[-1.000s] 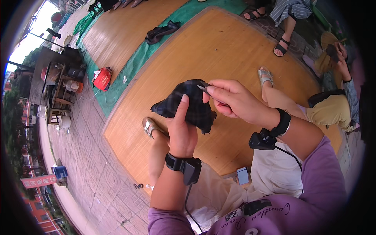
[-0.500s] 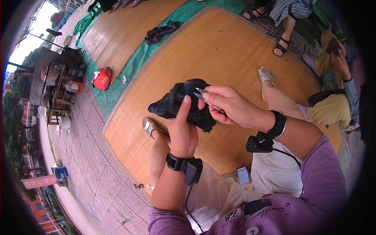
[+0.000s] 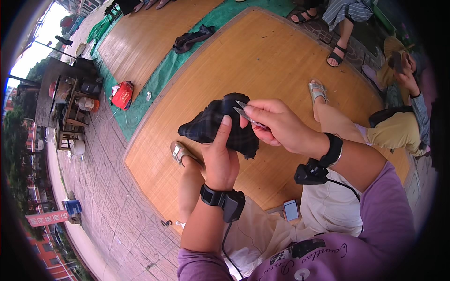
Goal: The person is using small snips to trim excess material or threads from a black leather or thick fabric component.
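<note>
A bunched piece of dark plaid cloth (image 3: 201, 125) is held up over the mat, its lower edge ragged. My left hand (image 3: 220, 164) grips it from below, the thumb pressed upright against it and the other fingers hidden behind. In my right hand (image 3: 283, 125) is a small pair of metal thread snips (image 3: 249, 117), pinched between thumb and fingers. Their two pointed blades stand apart and lie over the cloth's upper right part, just right of my left thumb. Whether a thread lies between the blades is too small to tell.
I sit over a tan woven mat (image 3: 281, 61) edged by green sheeting (image 3: 161, 75). On it lie a phone (image 3: 290, 210) near my legs, a red bag (image 3: 123, 95) and another dark cloth (image 3: 192, 39). Other people sit at right; a wooden stand (image 3: 65, 117) is at left.
The snips' blades have spread wider apart, and my right hand has shifted slightly. My left hand and the cloth have moved a little to the right.
</note>
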`<state>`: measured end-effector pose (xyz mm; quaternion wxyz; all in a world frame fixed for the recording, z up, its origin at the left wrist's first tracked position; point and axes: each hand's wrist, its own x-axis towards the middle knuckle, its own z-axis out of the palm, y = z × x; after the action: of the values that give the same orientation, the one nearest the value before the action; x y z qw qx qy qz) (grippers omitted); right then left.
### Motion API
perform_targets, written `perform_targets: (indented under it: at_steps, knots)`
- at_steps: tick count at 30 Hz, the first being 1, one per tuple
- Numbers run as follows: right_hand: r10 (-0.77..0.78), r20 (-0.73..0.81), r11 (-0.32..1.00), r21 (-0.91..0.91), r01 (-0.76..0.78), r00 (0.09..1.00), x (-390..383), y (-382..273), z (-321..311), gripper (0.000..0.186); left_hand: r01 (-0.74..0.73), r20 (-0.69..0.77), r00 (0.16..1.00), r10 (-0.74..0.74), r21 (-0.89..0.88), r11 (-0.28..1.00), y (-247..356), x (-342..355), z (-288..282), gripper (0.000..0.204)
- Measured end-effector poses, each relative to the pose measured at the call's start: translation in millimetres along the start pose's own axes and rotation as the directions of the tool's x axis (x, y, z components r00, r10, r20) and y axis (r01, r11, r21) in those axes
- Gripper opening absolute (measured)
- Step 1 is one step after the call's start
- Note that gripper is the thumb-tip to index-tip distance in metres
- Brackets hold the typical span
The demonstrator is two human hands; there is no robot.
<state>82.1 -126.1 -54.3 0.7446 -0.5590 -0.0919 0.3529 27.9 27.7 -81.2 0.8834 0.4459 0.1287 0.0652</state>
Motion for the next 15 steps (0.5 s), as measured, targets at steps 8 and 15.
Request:
perform_targets:
  at_steps: [8,15]
  knots:
    - [-0.165,-0.168,0.973,0.131,0.188,0.972,4,-12,-20,0.032,0.001,-0.063,0.998,-0.003,-0.033,0.999,7,3,-9,0.030]
    - [-0.092,-0.038,0.995,-0.031,0.091,0.995,0,1,4,0.023,-0.045,-0.083,0.995,0.047,0.022,0.999,5,1,-2,0.026]
